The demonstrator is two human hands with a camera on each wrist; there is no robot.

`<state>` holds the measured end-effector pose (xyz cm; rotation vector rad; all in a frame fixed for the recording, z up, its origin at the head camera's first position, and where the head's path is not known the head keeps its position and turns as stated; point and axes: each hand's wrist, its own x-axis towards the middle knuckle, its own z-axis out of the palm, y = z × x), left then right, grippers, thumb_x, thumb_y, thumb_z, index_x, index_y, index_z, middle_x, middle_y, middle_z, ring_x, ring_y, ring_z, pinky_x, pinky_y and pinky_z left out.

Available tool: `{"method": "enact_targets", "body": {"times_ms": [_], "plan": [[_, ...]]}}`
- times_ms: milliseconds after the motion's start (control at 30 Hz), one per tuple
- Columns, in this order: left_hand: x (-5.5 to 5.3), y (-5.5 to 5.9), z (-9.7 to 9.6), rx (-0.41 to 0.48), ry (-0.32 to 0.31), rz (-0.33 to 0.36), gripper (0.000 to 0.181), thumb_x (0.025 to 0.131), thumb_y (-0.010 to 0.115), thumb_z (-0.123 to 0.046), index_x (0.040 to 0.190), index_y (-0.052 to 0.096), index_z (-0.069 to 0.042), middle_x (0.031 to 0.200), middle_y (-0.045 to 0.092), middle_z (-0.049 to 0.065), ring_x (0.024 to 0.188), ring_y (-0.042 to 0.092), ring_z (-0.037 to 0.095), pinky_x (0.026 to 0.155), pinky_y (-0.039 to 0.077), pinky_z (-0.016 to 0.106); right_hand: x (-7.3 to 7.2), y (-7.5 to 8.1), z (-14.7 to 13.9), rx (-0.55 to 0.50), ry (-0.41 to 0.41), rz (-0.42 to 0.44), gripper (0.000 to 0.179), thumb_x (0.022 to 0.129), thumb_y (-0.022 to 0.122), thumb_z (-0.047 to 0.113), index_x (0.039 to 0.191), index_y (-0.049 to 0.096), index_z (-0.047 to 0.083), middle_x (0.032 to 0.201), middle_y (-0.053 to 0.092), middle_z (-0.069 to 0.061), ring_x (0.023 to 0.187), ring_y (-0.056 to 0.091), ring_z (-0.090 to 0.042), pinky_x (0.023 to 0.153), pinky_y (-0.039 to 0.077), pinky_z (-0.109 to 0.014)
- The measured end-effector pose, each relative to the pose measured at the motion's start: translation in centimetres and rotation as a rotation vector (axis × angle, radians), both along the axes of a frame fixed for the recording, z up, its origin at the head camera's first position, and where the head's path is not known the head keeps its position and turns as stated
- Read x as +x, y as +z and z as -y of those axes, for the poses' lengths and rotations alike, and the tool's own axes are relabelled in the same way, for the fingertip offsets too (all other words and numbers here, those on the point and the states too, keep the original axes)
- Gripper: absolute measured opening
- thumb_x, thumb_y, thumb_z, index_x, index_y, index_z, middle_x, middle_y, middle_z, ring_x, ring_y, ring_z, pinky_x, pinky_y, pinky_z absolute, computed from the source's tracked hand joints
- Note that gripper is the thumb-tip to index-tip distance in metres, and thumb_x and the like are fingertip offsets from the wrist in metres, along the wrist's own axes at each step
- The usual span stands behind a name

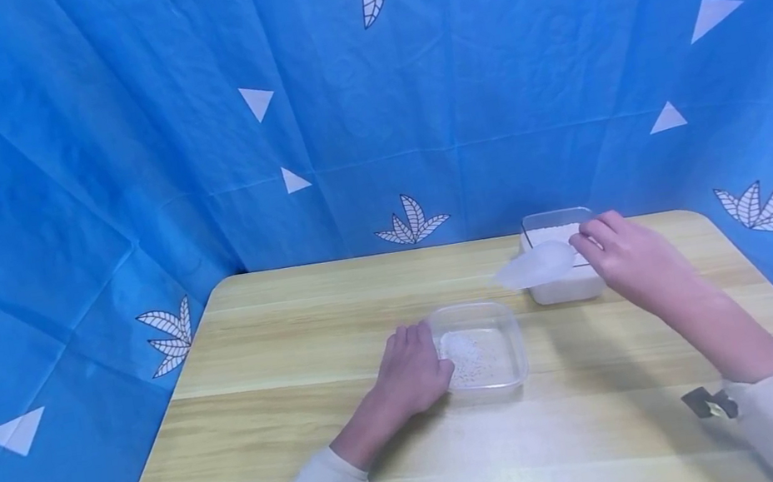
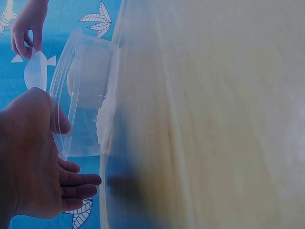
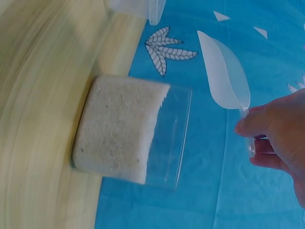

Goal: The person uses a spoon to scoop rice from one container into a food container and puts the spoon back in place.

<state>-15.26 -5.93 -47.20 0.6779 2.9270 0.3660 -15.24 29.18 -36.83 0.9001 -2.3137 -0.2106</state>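
Observation:
My right hand (image 1: 633,261) grips the handle of a translucent white plastic scoop (image 3: 228,71). The scoop is in the air by a clear square tub (image 3: 112,129), its tip pointing left toward a shallower plastic container (image 1: 521,338). White grains, perhaps rice, fill much of the tub. A small heap of similar white grains (image 1: 460,351) lies in the left part of the shallow container. At that container's left side, my left hand (image 1: 411,372) holds its edge, the thumb against the wall in the left wrist view. Whether the scoop carries any grains is unclear.
A pale wood-grain table (image 1: 263,370) bears both containers, the tub farther back and to the right. Behind and beside the table hangs a blue cloth (image 1: 366,109) with white leaf and triangle prints.

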Motion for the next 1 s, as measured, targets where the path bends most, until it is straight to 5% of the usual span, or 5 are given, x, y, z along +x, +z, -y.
{"method": "enact_targets", "body": {"times_ms": [500, 767, 1000], "plan": [[0.0, 0.0, -0.1, 0.003, 0.001, 0.005, 0.069, 0.099, 0.044, -0.038, 0.15, 0.036, 0.009, 0.133, 0.056, 0.02, 0.122, 0.048, 0.032, 0.119, 0.034, 0.047, 0.0, 0.0, -2.8, -0.073, -0.128, 0.053, 0.053, 0.067, 0.076, -0.026, 0.117, 0.066, -0.012, 0.109, 0.066, -0.031, 0.103, 0.061, -0.047, 0.087, 0.057, -0.055], [0.2, 0.0, -0.1, 0.009, 0.007, 0.004, 0.068, 0.098, 0.045, -0.038, 0.148, 0.037, 0.008, 0.13, 0.057, 0.019, 0.118, 0.048, 0.03, 0.117, 0.036, 0.046, -0.3, -0.4, -4.5, -0.103, -0.184, 0.058, 0.041, 0.076, 0.065, -0.025, 0.114, 0.066, -0.01, 0.108, 0.065, -0.029, 0.102, 0.06, -0.047, 0.075, 0.059, -0.055], [0.2, 0.0, -0.2, 0.026, 0.02, 0.015, 0.073, 0.098, 0.046, -0.037, 0.153, 0.034, 0.008, 0.139, 0.055, 0.022, 0.125, 0.048, 0.032, 0.121, 0.033, 0.048, -0.5, -0.6, -5.3, -0.096, -0.235, 0.086, 0.036, 0.077, 0.063, -0.025, 0.11, 0.066, -0.011, 0.106, 0.065, -0.03, 0.101, 0.059, -0.049, 0.083, 0.056, -0.057]]}}
